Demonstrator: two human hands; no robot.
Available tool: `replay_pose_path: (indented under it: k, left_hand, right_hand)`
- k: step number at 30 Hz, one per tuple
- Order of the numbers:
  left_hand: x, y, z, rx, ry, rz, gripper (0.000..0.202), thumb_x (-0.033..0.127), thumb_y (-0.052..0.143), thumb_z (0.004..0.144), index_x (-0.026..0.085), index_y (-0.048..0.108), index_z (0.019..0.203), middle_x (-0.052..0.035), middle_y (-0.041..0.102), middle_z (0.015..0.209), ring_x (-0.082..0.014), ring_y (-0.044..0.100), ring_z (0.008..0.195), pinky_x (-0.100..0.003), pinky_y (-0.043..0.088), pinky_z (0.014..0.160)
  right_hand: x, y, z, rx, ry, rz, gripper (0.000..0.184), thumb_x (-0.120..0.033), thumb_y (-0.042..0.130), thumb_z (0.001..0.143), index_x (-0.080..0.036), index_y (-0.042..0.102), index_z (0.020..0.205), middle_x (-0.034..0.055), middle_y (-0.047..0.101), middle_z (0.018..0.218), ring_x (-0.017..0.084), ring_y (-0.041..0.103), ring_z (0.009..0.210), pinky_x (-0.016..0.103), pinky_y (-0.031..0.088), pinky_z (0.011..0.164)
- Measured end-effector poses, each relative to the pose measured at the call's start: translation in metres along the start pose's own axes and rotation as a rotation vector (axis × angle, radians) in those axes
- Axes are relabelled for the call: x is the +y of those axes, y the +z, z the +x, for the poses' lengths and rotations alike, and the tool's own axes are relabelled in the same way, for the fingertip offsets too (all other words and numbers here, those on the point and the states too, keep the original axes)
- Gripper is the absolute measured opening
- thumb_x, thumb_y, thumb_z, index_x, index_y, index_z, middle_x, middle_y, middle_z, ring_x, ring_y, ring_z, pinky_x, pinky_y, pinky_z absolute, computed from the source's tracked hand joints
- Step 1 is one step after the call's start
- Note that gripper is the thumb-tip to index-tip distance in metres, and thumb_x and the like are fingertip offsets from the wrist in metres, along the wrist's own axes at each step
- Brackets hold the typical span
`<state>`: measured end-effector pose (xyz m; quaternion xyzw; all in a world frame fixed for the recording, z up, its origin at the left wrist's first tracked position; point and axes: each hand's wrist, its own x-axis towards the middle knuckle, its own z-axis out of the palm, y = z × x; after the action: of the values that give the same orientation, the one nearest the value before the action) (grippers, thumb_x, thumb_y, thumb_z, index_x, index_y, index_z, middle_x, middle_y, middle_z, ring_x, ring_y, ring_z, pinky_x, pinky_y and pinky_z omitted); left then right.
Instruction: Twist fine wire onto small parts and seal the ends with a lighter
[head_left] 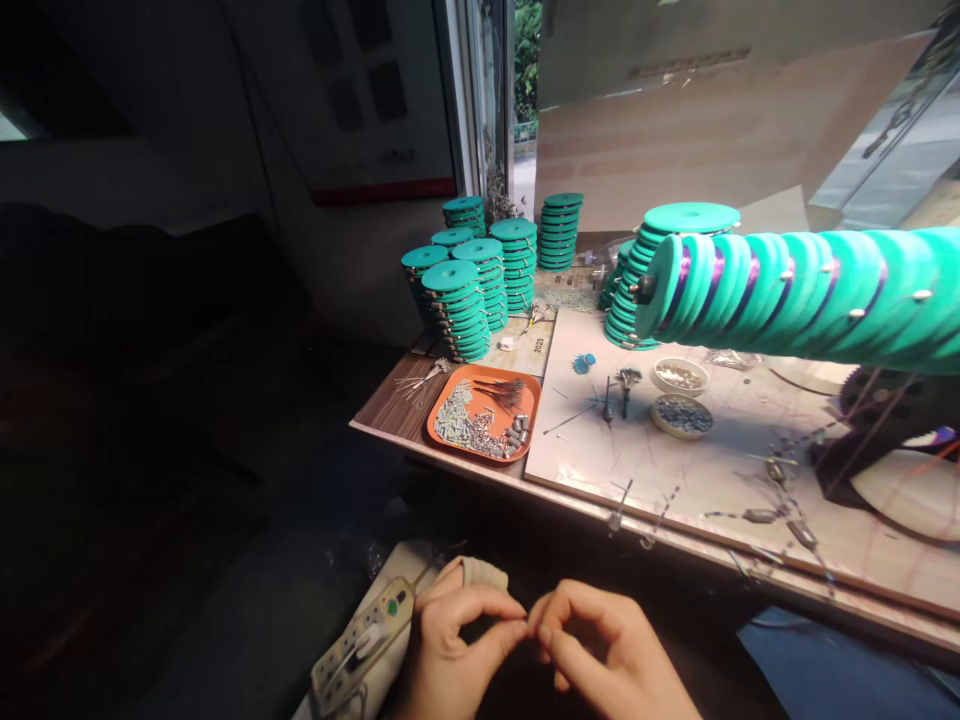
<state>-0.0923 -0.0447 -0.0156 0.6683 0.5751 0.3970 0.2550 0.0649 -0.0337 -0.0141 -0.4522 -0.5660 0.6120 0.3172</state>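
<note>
Below the table's front edge, my left hand [466, 640] and my right hand [609, 640] meet fingertip to fingertip. Thumb and index finger are pinched together on each. Whatever lies between them is too small to make out. A beige piece of material [484, 573] shows behind the left fingers. Closest to my left hand is a power strip [364, 640] with a plug in it. On the table above the hands sits an orange tray [486, 458] with small grey tubes, metal bits, thin wires and weight-like cylinders.
Stacks of teal discs [457, 300] stand at the table's back left. A long row of teal discs [795, 290] on a spindle reaches in from the right. Two round dishes of small parts [681, 416] rest on the board [570, 440]. Wired pieces [761, 516] lie near the front edge.
</note>
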Motion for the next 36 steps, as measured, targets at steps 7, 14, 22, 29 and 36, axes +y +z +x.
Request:
replay_pose_path:
  k: [7, 14, 22, 29, 36]
  left_hand:
    - [0.0018, 0.0001, -0.0012, -0.059, 0.000, -0.080, 0.017, 0.011, 0.065, 0.066, 0.019, 0.059, 0.052, 0.0015, 0.065, 0.054, -0.0154, 0.059, 0.057, -0.032, 0.044, 0.071]
    - [0.0003, 0.0021, -0.0002, -0.044, -0.086, -0.064, 0.015, 0.014, 0.070, 0.062, 0.021, 0.063, 0.051, 0.0003, 0.066, 0.053, -0.0174, 0.058, 0.057, -0.034, 0.044, 0.070]
    - [-0.0031, 0.0016, -0.0023, -0.067, -0.028, -0.086, 0.017, 0.014, 0.067, 0.066, 0.019, 0.059, 0.051, 0.0011, 0.064, 0.054, -0.0159, 0.057, 0.058, -0.034, 0.042, 0.072]
    - [-0.0047, 0.0025, -0.0006, -0.059, -0.092, -0.052, 0.011, 0.015, 0.073, 0.060, 0.021, 0.066, 0.054, 0.0006, 0.067, 0.054, -0.0182, 0.061, 0.059, -0.035, 0.044, 0.072]
    - [-0.0039, 0.0013, -0.0008, -0.037, -0.081, -0.047, 0.011, 0.015, 0.074, 0.059, 0.023, 0.068, 0.055, 0.0017, 0.066, 0.052, -0.0180, 0.060, 0.055, -0.040, 0.044, 0.077]
  right_hand:
    - [0.0027, 0.0001, 0.0000, -0.001, 0.036, 0.002, 0.021, -0.028, 0.053, 0.075, -0.016, 0.056, 0.059, 0.0041, 0.065, 0.067, 0.015, 0.055, 0.057, 0.022, 0.043, 0.052]
    - [0.0007, -0.0005, -0.0013, 0.011, 0.023, -0.057, 0.019, -0.025, 0.053, 0.074, -0.017, 0.057, 0.057, 0.0024, 0.061, 0.063, 0.015, 0.053, 0.059, 0.022, 0.042, 0.054]
    - [0.0096, 0.0011, 0.0000, -0.010, 0.036, -0.155, 0.020, -0.027, 0.050, 0.075, -0.016, 0.058, 0.060, 0.0025, 0.062, 0.064, 0.016, 0.052, 0.060, 0.023, 0.040, 0.053]
    - [0.0020, -0.0002, -0.0016, 0.018, 0.016, -0.118, 0.020, -0.025, 0.051, 0.075, -0.016, 0.058, 0.058, 0.0019, 0.061, 0.062, 0.015, 0.052, 0.058, 0.021, 0.041, 0.052]
    - [0.0055, 0.0014, 0.0004, 0.007, 0.050, -0.131, 0.019, -0.026, 0.049, 0.074, -0.017, 0.056, 0.059, 0.0027, 0.061, 0.062, 0.015, 0.052, 0.057, 0.023, 0.040, 0.051]
